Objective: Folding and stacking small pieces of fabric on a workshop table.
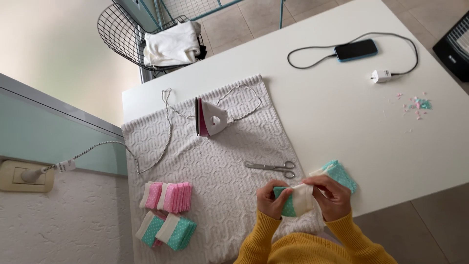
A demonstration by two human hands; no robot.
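Both my hands hold one small folded fabric piece (pixel 296 200), teal with white dots and a white band, at the near edge of the table. My left hand (pixel 271 199) pinches its teal end. My right hand (pixel 331 195) grips the white end from the other side. Just right of my right hand lies a small stack of similar teal and white pieces (pixel 340 173). Silver scissors (pixel 273 167) lie on the white textured mat (pixel 220 161) just beyond my hands.
A small pink and white iron (pixel 209 118) stands on the mat, its braided cord running left to a wall socket (pixel 30 175). Pink pieces (pixel 168 196) and teal pieces (pixel 168 231) lie near left. A phone (pixel 355 50) with charger, fabric scraps (pixel 417 105) and a wire chair (pixel 146 39) lie farther off.
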